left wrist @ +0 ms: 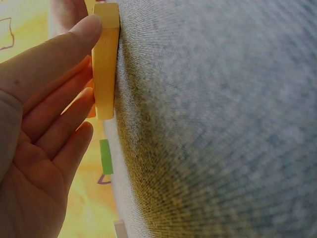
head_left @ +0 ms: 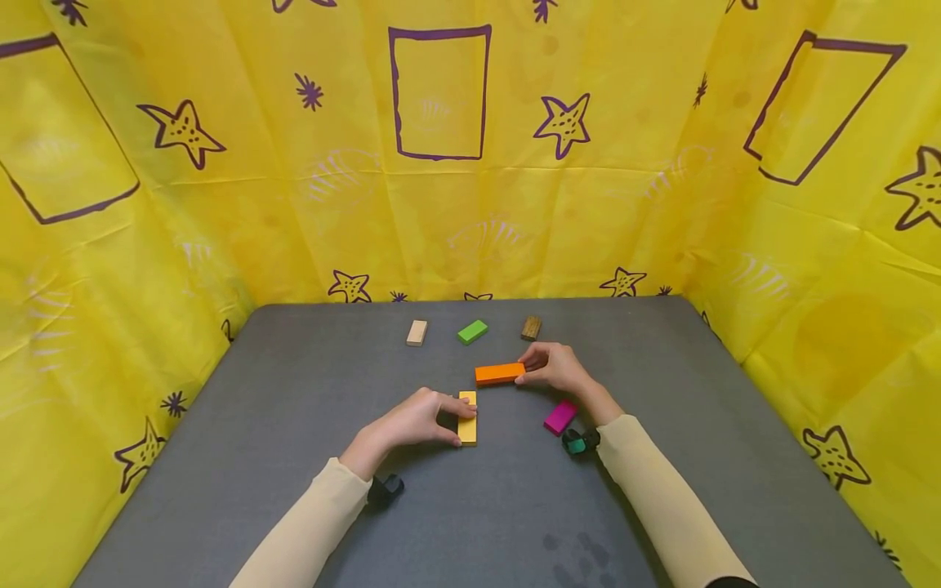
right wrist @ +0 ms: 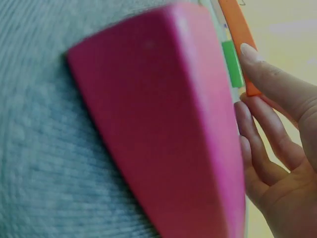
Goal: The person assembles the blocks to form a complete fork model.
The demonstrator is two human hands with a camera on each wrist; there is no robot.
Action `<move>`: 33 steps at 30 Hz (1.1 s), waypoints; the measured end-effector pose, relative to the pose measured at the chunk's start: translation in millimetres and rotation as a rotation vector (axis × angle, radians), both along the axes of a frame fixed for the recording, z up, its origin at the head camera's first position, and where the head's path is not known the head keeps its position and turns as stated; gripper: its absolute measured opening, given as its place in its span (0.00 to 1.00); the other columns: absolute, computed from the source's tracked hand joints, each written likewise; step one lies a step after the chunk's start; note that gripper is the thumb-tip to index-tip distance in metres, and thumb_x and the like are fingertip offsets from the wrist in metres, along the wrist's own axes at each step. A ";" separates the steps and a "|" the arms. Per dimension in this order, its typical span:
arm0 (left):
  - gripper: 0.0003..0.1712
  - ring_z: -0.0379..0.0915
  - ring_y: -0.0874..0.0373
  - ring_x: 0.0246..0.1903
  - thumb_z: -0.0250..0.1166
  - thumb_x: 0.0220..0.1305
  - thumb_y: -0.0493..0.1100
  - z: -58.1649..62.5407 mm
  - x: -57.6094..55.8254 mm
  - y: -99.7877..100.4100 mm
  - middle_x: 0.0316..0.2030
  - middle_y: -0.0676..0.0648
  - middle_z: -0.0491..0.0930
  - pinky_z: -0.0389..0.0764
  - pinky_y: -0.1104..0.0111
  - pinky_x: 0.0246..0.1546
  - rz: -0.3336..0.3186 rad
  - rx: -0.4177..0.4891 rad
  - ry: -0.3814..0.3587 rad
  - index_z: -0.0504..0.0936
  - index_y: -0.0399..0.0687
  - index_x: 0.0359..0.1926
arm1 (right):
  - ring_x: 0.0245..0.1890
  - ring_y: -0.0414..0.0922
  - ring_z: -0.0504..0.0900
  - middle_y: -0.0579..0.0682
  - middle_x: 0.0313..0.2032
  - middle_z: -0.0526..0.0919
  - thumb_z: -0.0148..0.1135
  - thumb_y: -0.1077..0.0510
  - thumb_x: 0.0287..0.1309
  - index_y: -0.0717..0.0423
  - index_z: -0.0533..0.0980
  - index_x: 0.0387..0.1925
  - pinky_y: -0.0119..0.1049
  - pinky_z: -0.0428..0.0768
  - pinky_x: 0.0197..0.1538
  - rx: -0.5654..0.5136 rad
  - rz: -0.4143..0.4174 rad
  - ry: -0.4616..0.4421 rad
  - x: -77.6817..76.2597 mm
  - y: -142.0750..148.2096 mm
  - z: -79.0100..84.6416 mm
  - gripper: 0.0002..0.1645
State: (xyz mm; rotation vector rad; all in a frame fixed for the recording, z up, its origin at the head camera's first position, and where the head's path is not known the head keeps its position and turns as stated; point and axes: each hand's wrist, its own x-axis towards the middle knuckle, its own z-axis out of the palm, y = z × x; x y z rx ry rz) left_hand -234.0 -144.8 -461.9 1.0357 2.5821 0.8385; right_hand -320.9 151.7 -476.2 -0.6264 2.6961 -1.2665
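Observation:
A yellow block lies lengthwise on the grey table, and my left hand grips it from the left. In the left wrist view the thumb presses the near end of the yellow block, with a fingertip at its far side. Farther off and to the right, my right hand pinches the right end of an orange block, which points leftward. Whether the orange block touches the table I cannot tell. Below the right wrist sits a magenta block; it looms large in the right wrist view.
Along the back of the grey table stand a pale wooden block, a green block and a dark brown block. Yellow cloth with purple drawings hangs around the back and sides. Dark spots mark the front.

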 end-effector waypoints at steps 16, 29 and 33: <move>0.30 0.72 0.63 0.58 0.74 0.49 0.48 1.0 0.7 0.2 0.54 0.60 0.79 0.72 0.61 0.60 -0.001 -0.010 -0.001 0.80 0.54 0.56 | 0.32 0.40 0.83 0.45 0.33 0.86 0.78 0.45 0.37 0.48 0.81 0.34 0.35 0.82 0.40 0.001 -0.012 0.024 5.0 -10.1 9.6 0.21; 0.29 0.72 0.63 0.57 0.74 0.50 0.48 1.8 -0.2 0.5 0.54 0.60 0.79 0.72 0.61 0.60 -0.012 -0.001 -0.005 0.81 0.53 0.56 | 0.34 0.40 0.84 0.45 0.32 0.85 0.79 0.48 0.36 0.49 0.80 0.33 0.35 0.83 0.42 -0.004 0.000 0.013 5.5 -22.3 13.6 0.20; 0.29 0.72 0.63 0.57 0.74 0.50 0.48 1.3 -0.4 0.8 0.54 0.61 0.78 0.72 0.62 0.60 -0.005 -0.012 -0.009 0.80 0.54 0.56 | 0.35 0.40 0.85 0.45 0.33 0.86 0.79 0.49 0.37 0.49 0.80 0.33 0.35 0.83 0.43 0.000 -0.004 0.002 5.9 -24.5 12.0 0.20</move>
